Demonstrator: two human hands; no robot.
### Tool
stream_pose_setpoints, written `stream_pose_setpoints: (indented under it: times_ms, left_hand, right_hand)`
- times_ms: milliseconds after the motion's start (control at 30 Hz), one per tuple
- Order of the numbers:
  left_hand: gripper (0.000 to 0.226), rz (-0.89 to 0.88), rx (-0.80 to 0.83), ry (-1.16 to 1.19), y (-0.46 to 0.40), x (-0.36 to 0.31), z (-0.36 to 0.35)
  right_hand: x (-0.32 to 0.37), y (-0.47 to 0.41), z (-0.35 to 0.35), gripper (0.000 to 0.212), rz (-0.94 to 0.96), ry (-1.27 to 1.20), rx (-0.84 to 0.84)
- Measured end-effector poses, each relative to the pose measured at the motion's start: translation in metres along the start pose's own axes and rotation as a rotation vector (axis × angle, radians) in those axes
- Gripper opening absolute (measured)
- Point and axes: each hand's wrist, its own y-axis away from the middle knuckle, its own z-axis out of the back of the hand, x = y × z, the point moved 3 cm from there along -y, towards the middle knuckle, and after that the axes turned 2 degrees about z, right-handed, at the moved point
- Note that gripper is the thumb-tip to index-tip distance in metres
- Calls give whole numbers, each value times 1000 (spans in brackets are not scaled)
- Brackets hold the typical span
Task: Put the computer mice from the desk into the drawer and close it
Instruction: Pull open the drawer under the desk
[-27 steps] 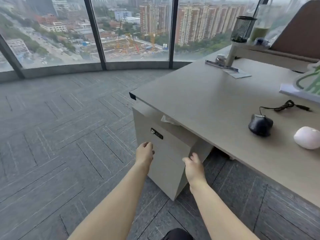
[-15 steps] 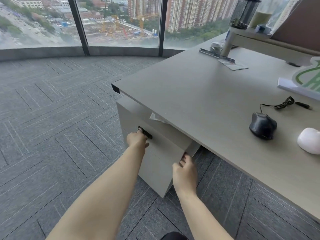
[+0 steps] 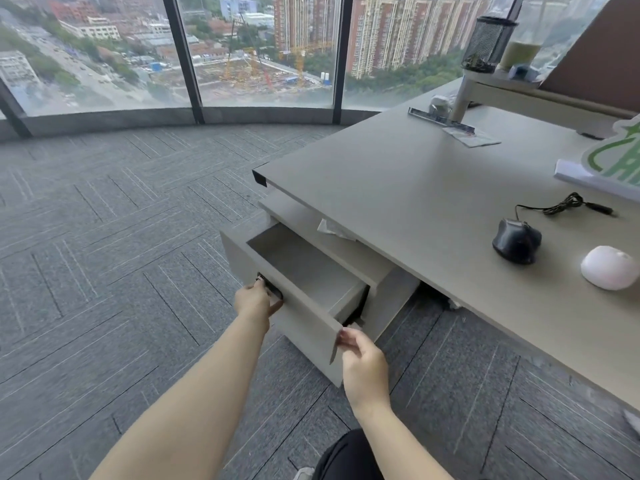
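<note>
A grey drawer (image 3: 304, 268) under the desk corner stands pulled out, and its inside shows nothing in it. My left hand (image 3: 254, 301) grips the black handle (image 3: 269, 286) on the drawer front. My right hand (image 3: 362, 363) holds the right edge of the drawer front with its fingertips. On the desk (image 3: 398, 202) to the right lie a black wired mouse (image 3: 516, 240) and a white mouse (image 3: 610, 267), side by side and apart from both hands.
A crumpled tissue (image 3: 330, 228) sticks out under the desktop above the drawer. A black mesh pen holder (image 3: 486, 43) stands on a raised shelf at the back. A green and white sign (image 3: 616, 154) lies far right. Grey carpet floor extends left to the windows.
The drawer was shut and has now slid out toward me. My left hand moved up to the handle and pulled; my right hand shifted onto the front's right edge.
</note>
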Motion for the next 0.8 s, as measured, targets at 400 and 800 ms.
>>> stream_pose_setpoints:
  times_ms: [400, 800]
  left_hand:
    - [13, -86, -65, 37, 39, 6, 162]
    - [39, -431, -319, -507, 99, -30, 210]
  right_hand:
    - [-12, 93, -54, 48, -20, 9, 457]
    - [15, 122, -47, 35, 100, 48, 572]
